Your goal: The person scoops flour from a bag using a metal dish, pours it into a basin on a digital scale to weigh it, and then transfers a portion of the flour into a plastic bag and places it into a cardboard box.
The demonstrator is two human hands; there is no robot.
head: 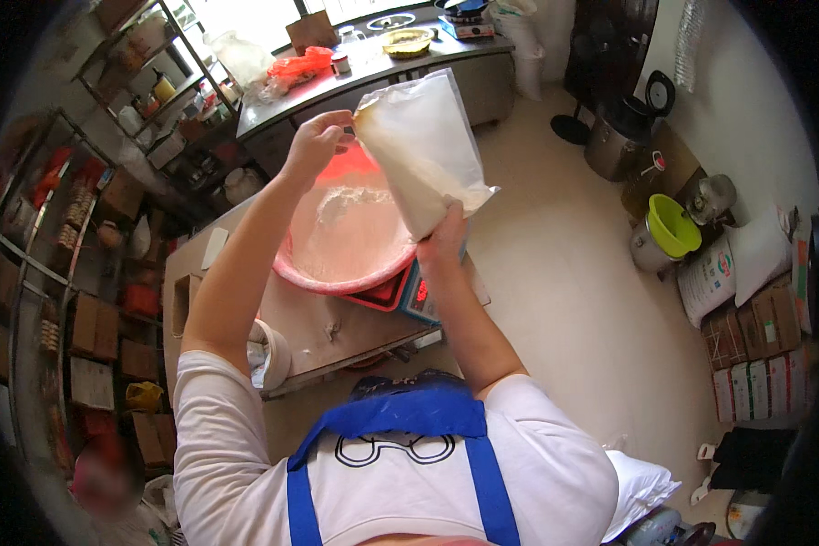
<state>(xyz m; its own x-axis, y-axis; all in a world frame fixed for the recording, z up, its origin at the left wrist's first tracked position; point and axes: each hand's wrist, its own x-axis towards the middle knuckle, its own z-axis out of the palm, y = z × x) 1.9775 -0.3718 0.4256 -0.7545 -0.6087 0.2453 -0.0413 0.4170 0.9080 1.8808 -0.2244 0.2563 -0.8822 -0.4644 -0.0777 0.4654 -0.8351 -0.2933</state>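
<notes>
A white translucent plastic bag [426, 130] is held up, tilted, over the right side of a red plastic basin [345, 281]. My left hand [319, 142] pinches the bag's upper left edge, near a brownish stain. Lower down, my right hand [446, 235] grips the bag's bottom corner. Pale powder shows through the bag's lower part. Flour-like powder [348, 232] fills much of the basin, with a rough heap towards its far side. Beneath the basin is a digital scale [420, 297] with a lit red display, partly hidden by the basin and my right forearm.
The scale stands on a worktable [307, 341]. A white tub [271, 355] sits by my left elbow. Metal shelving [34, 266] with boxes lines the left. A steel counter [355, 78] runs along the back. A lime-green bowl [672, 225], sacks [706, 280] and cartons [768, 321] stand at right.
</notes>
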